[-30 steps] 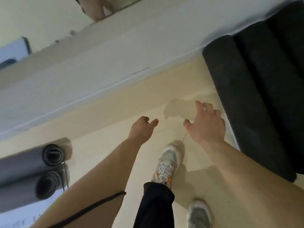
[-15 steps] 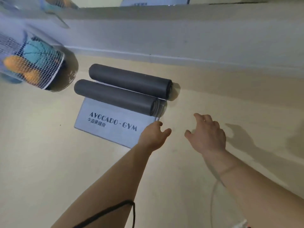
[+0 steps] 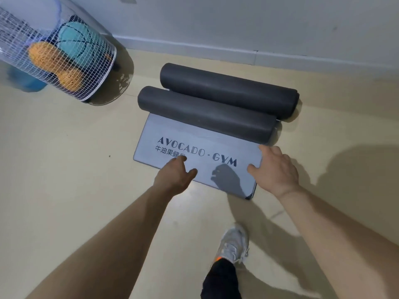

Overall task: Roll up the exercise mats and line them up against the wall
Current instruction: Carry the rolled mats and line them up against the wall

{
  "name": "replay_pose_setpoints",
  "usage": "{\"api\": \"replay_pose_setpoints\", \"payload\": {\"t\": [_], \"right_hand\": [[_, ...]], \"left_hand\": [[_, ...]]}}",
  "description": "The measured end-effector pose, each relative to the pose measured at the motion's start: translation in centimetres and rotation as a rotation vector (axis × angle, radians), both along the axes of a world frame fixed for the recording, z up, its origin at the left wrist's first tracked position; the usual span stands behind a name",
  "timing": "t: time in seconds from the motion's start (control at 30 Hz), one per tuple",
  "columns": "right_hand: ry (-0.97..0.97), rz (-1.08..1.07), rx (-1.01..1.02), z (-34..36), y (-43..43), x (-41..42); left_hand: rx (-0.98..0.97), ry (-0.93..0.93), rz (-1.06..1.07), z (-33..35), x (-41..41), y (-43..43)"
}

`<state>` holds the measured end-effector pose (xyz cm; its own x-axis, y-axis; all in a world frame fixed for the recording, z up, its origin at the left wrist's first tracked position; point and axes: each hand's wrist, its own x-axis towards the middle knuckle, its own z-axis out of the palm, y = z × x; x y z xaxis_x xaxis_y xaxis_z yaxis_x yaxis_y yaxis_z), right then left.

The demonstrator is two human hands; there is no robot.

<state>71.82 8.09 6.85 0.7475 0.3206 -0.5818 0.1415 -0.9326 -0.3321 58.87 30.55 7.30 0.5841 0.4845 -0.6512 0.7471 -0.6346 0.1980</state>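
Fingers (image 3: 181,161) of the left hand (image 3: 173,176) hide some mat (image 3: 190,132) lettering (image 3: 197,150).

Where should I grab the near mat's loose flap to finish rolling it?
Probably the free near edge of the flap, one hand toward each corner, coming from your side. It lies flat on the floor, its far end feeding into the roll, so that edge is freest. The left hand and right hand hover there.

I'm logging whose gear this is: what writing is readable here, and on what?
"AVOCADO · GYM": dark capitals on the flat flap of the grey mat.
"牛油果健": smaller line beneath it, its end hidden by the left hand.
Nothing else is readable.
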Motion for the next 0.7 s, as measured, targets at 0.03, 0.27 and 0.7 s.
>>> {"api": "replay_pose_setpoints", "payload": {"t": [0.03,0.27,0.7], "right_hand": [[0.002,-0.006,0.003,-1.1,1.5,0.6],[-0.054,0.002,-0.02,-9.1,10.8,5.3],[-0.433,0.05,-0.165,-25.8,18.7,6.7]], "left_hand": [[0.004,0.002,-0.03,-1.0,1.0,1.6],[0.161,-0.084,-0.219,-9.5,8.7,12.3],[0.244,-0.395,-0.671,-23.4,21.6,23.3]]}}
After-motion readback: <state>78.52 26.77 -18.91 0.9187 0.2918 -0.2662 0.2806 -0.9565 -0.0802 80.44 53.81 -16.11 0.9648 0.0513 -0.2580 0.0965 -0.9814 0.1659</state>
